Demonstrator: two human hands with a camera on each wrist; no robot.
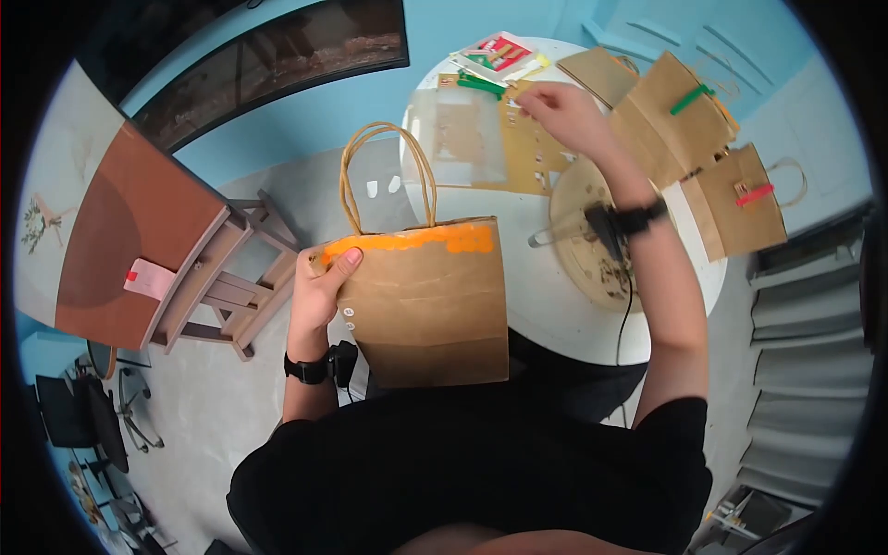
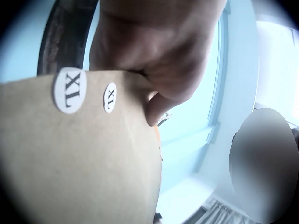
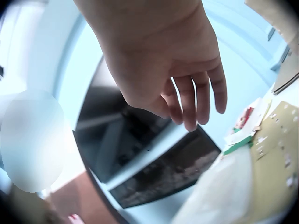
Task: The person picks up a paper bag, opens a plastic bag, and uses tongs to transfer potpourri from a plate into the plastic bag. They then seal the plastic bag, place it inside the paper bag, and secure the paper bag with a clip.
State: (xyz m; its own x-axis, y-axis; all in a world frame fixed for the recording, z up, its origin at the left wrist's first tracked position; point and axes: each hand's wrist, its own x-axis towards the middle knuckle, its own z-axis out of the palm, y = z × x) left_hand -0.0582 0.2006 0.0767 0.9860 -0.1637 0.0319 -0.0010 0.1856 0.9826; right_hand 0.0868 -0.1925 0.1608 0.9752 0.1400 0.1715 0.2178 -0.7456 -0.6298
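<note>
A brown paper bag (image 1: 425, 310) with twisted paper handles (image 1: 427, 180) is held up in front of the body. My left hand (image 1: 316, 289) grips its upper left corner, the thumb on the front face. An uneven orange band (image 1: 398, 242) runs along the top edge. Two round white XL stickers (image 2: 70, 91) show near the bag's side in the left wrist view. Over the table's far part hovers my right hand (image 1: 566, 116), its fingers loosely bent and nothing in them in the right wrist view. Green strips (image 1: 479, 84) lie close to it on the table.
On the round white table (image 1: 527, 314) are a yellowish sheet (image 1: 525, 153) with scattered bits, a clear plastic sheet (image 1: 421, 139) and a round board (image 1: 592, 268). More paper bags (image 1: 740, 222) lie at the right, with green and red strips. A brown-topped wooden table (image 1: 120, 231) stands left.
</note>
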